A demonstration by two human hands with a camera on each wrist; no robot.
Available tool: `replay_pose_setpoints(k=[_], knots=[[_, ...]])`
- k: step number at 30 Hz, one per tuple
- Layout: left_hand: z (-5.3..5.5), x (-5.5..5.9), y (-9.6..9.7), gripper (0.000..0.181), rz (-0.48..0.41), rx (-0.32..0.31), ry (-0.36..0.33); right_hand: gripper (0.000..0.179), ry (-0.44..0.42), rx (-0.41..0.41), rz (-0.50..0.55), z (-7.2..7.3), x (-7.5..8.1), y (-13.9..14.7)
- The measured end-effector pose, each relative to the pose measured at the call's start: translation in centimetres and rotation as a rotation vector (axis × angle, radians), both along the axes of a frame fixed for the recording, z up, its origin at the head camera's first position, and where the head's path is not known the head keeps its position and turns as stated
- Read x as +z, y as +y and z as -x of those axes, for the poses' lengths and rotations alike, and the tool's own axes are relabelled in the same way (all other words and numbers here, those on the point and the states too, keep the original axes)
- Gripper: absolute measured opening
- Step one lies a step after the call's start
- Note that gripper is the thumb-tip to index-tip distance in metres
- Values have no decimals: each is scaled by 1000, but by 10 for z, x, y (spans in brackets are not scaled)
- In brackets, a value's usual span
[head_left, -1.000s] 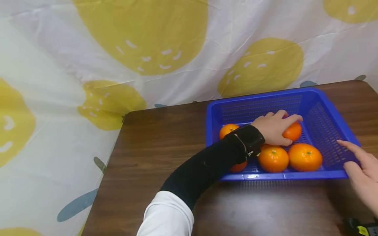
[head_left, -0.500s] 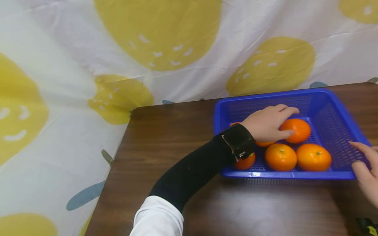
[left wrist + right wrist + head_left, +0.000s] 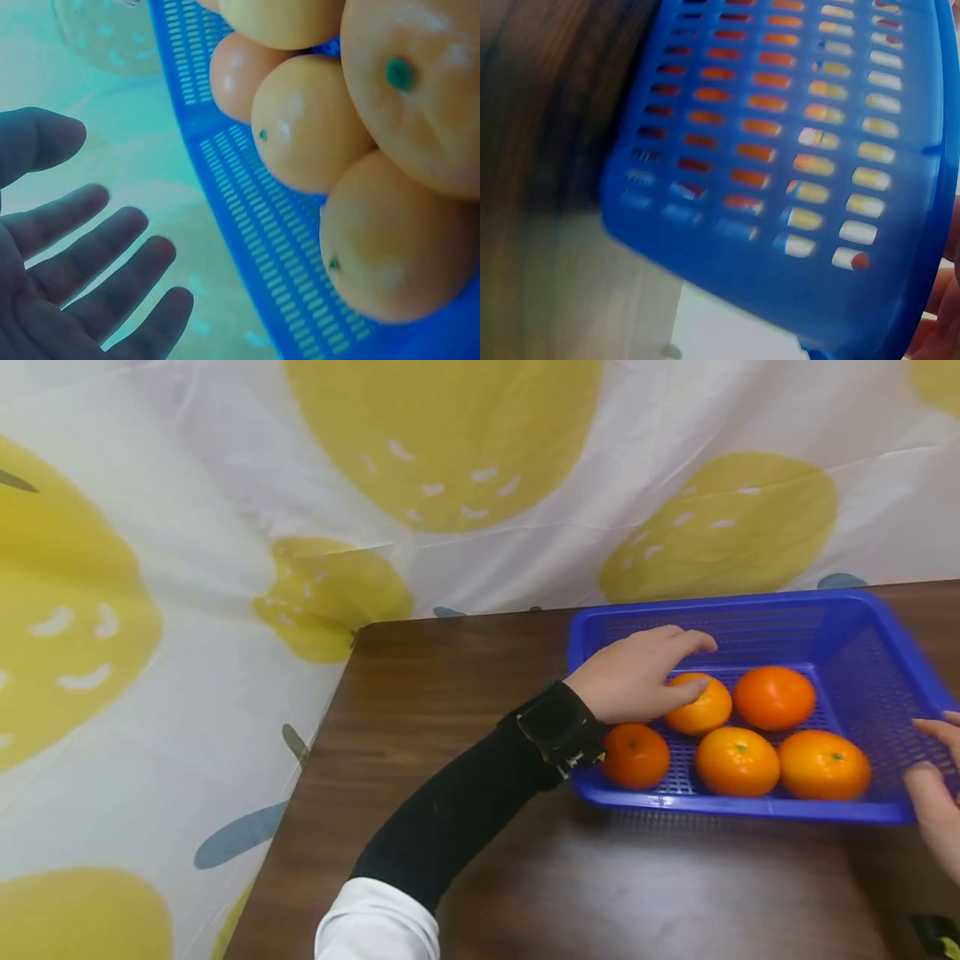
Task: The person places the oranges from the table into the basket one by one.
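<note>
Several oranges sit in a blue plastic basket (image 3: 720,807): a back one (image 3: 775,697) and two front ones are in plain view. My left hand (image 3: 633,672) is over the basket's left part, fingers spread and thumb in front of another orange (image 3: 693,714); contact cannot be told. In the left wrist view the left hand (image 3: 82,277) shows loosely extended fingers, apart from the oranges (image 3: 311,124). A redder orange (image 3: 636,758) lies near the left wrist. At the basket's right end my right hand (image 3: 937,793), partly out of frame, grips the rim; fingers (image 3: 937,300) show beyond it.
The basket stands on a dark brown wooden table (image 3: 450,693), close to its back edge. Behind and to the left hangs a white cloth (image 3: 225,468) with yellow fruit prints. Bare tabletop extends left of and in front of the basket.
My left hand has let go of the back orange and drawn left, uncovering more oranges. The right hand stays at the rim. The head view has shifted, so the basket appears farther right.
</note>
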State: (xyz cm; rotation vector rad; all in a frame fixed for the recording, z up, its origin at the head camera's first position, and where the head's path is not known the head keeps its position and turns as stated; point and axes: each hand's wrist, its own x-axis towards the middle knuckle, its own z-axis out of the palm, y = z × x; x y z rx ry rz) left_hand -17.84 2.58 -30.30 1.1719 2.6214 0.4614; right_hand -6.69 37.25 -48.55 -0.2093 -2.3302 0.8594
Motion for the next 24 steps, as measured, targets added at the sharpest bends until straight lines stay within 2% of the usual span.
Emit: replay_pose_setpoints(k=[3, 5, 7, 11, 14, 17, 20, 24], knots=[[-3, 3, -8, 46, -23, 4, 10, 43, 17, 45, -21, -3, 17, -13], [-4, 3, -13, 44, -38, 10, 15, 42, 28, 84, -21, -8, 36, -28], [-5, 0, -20, 43, -63, 15, 30, 41, -8, 113, -26, -15, 61, -48], [-7, -11, -35, 40, -120, 23, 85, 36, -82, 182, -95, -22, 100, -77], [-8, -20, -46, 37, -160, 39, 146, 35, -119, 215, -206, -20, 112, -86], [-10, -28, -55, 34, -192, 66, 191, 37, -198, 256, -302, -15, 118, -91], [-11, -35, -62, 32, -218, 86, 218, 39, -265, 324, -343, -9, 122, -97], [-14, -43, -70, 30, -259, 99, 241, 37, -293, 410, -392, -1, 128, -108]])
